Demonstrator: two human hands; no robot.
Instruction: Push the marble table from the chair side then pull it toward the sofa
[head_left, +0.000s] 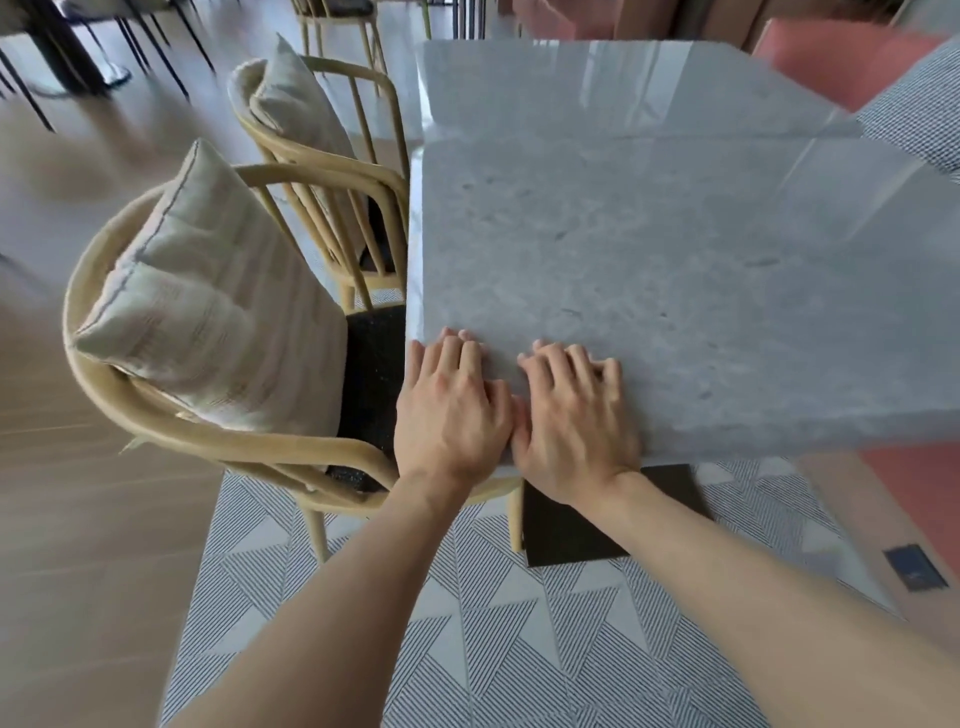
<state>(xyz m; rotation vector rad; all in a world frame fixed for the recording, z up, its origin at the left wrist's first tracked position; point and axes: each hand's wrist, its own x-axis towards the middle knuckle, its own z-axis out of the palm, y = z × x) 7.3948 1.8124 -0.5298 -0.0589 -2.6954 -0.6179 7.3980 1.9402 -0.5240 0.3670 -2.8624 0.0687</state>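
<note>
Marble table (649, 249) is standing on the patterned rug (467, 623), its near corner under both hands. Left hand (449, 410) is lying flat at that corner, fingers straight, holding nothing. Right hand (574, 421) is pressing flat just beside it, thumbs touching. Two cushioned wooden chairs (218, 332) are sitting tucked against the table's left edge; the checked sofa (919, 114) is lying beyond its far right side.

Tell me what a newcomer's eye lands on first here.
Two hands, left hand and right hand, lie side by side, fingers fairly straight, on the near corner of the marble table at frame centre. Left of the table, two wooden chairs with pale cushions are tucked against its edge; a striped rug lies below.
</note>
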